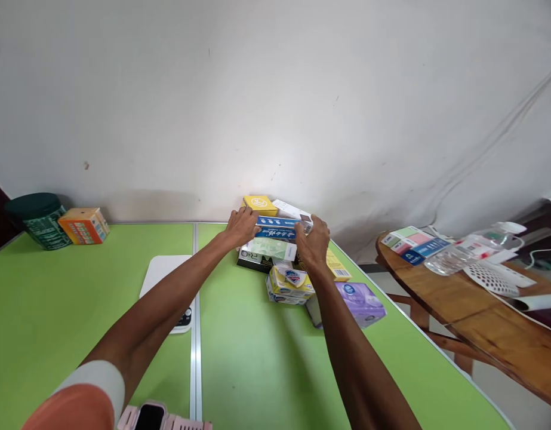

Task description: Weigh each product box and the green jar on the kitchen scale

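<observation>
A long blue box [277, 232], shaped like a toothpaste carton, spans the gap between my hands at the far side of the green table. My left hand [242, 227] is closed on its left end, and my right hand [313, 240] grips its right end. Just below it in view is a pale green and white long box [270, 248], above a black box [252, 260]. Yellow soap packs [293, 278] sit nearer to me, below my right hand. Behind the blue box are a yellow box [259, 205] and a white box [289, 209].
A purple tissue pack [360, 303] lies beside my right forearm, near the table's right edge. My left forearm crosses over a white scale [161, 270]. At the left stand a dark green canister [41, 221] and an orange box [84, 226]. A pink-strapped watch [150, 416] lies at the front.
</observation>
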`<state>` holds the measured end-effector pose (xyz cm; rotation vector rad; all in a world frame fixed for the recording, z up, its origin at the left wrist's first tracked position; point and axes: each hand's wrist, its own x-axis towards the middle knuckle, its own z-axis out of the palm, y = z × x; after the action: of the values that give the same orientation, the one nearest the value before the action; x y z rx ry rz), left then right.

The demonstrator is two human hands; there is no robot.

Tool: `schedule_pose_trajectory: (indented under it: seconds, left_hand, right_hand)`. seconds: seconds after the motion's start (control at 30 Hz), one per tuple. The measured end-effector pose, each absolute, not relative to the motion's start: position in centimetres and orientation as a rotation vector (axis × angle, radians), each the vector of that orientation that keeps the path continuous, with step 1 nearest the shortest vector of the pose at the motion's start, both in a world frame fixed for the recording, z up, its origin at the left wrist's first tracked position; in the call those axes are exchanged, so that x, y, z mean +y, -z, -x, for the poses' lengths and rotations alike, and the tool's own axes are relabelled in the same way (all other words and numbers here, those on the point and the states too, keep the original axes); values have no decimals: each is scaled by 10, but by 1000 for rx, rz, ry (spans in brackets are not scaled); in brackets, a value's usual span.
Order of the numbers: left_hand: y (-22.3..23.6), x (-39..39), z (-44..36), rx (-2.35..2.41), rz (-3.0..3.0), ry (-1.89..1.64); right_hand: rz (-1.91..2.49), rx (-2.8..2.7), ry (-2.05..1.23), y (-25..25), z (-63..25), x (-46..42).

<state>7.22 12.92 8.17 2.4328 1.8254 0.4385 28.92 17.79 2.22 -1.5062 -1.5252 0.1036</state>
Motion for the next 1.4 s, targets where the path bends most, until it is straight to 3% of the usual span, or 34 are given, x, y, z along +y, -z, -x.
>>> schedule_pose_trajectory:
  seconds: [0.33, 0.53, 0.73, 0.87, 1.13, 1.27, 1.4]
  left_hand:
    - [-64, 146, -70, 1749, -2429, -473]
    - [-65, 123, -43, 1639, -2403, -710]
    - [-63, 64, 48, 1628, -2225, -1146]
    - [-41, 12, 118, 1886, -1998, -1446]
    - [11, -51, 265, 2660, -1141, -2121]
    - [20, -60, 329, 2662, -713, -1982]
    - [23, -52, 374, 2481, -696, -1847]
  right_hand:
    - [1472, -1772, -149, 12, -289, 170]
    - [1536, -1839, -134, 1, -287, 157]
    - [1308, -1913, -31, -22, -258, 141]
    - [1023, -2057, -164, -29, -188, 129]
    - [714, -2324, -800, -22, -4, 81]
    - [678, -2371, -966, -9, 78, 81]
    - [667, -2372, -966, 1, 158, 95]
